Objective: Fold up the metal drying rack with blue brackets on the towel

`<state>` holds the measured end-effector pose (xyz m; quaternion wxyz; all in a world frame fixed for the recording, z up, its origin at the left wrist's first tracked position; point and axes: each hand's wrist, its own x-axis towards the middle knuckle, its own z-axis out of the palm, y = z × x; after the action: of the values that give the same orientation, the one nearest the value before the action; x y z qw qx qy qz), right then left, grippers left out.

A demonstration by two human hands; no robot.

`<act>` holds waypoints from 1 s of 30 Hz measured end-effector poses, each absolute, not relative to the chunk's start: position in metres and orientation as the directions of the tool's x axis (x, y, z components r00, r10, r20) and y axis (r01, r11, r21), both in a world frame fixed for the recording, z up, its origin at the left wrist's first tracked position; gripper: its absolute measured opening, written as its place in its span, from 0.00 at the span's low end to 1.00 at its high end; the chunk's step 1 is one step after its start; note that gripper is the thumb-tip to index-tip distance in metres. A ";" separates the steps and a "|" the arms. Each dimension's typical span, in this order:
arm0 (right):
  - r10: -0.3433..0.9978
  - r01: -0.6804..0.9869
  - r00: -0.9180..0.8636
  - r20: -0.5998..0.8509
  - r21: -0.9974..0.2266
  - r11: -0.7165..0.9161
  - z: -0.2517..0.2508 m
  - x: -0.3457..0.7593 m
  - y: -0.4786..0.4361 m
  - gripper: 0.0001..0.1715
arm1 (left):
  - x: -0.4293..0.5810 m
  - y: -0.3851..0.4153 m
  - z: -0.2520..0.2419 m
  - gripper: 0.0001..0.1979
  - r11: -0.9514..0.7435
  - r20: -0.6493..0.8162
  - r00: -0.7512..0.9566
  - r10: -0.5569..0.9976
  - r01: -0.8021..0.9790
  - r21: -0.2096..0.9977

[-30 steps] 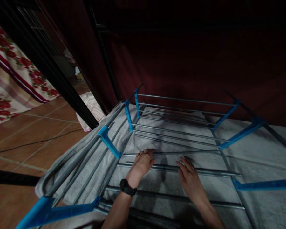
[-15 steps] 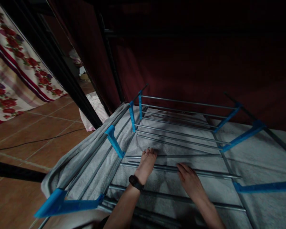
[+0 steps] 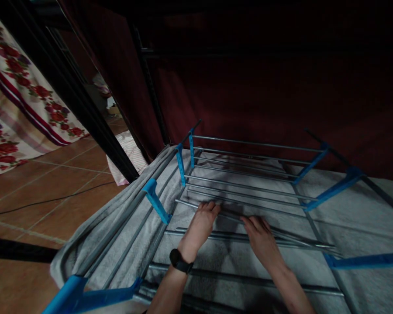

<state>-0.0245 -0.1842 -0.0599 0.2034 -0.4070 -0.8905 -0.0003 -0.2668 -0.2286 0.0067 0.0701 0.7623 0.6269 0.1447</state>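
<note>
My left hand (image 3: pixel 203 222), with a dark watch on the wrist, has its fingers closed around a thin grey metal tube (image 3: pixel 229 214). A little to the right, my right hand (image 3: pixel 260 233) grips the same tube, its fingers curled over it. The tube slants from upper left to lower right, its right end blurred near other tubes. Below both hands lie loose tubes (image 3: pixel 225 236) across a rack of metal tubes. A blue plastic bracket (image 3: pixel 157 203) of that rack stands left of my left hand.
A grey blanket (image 3: pixel 373 222) lies under the rack. More blue brackets (image 3: pixel 330 192) stand on the right side. Dark red cloth (image 3: pixel 249 100) hangs behind, and a black post (image 3: pixel 85 113) rises at left. A cable (image 3: pixel 52 200) runs over the tiled floor (image 3: pixel 13 231).
The tube under my left hand has been lifted and turned, its left end farther away and its right end nearer. My right hand has moved from the lower tubes onto it.
</note>
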 end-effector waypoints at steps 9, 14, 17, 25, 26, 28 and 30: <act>0.711 0.733 -0.546 0.444 -0.159 0.662 -0.055 -0.007 -0.166 0.18 | -0.288 -0.220 0.000 0.25 0.096 0.456 -0.292 0.841 0.909 0.406; 0.753 0.738 -0.464 0.466 -0.266 0.619 -0.053 -0.009 -0.171 0.14 | -0.304 -0.216 0.007 0.31 0.066 0.198 -0.806 0.557 0.281 0.957; 0.765 0.737 -0.463 0.448 -0.284 0.613 -0.054 -0.011 -0.174 0.14 | -0.313 -0.212 0.010 0.23 -0.060 -0.252 -0.733 0.631 -0.371 0.927; 0.810 0.798 -0.477 0.341 -0.218 0.562 -0.044 -0.026 -0.178 0.17 | -0.321 -0.215 0.020 0.14 -0.120 -0.456 -0.596 0.661 -0.684 0.719; 0.813 0.802 -0.489 0.318 -0.204 0.562 -0.040 -0.030 -0.178 0.18 | -0.322 -0.215 0.022 0.14 -0.148 -0.433 -0.631 0.644 -0.658 0.738; 0.806 0.800 -0.520 0.283 -0.169 0.575 -0.032 -0.037 -0.177 0.20 | -0.325 -0.213 0.024 0.13 -0.187 -0.380 -0.659 0.649 -0.623 0.760; 0.801 0.799 -0.537 0.265 -0.146 0.584 -0.026 -0.043 -0.174 0.22 | -0.326 -0.209 0.024 0.12 -0.212 -0.349 -0.681 0.644 -0.596 0.774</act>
<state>-0.0426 -0.1743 -0.0257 0.1530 -0.4562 -0.8766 0.0038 -0.3263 -0.2092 0.0237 0.3985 0.0244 0.4850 0.7780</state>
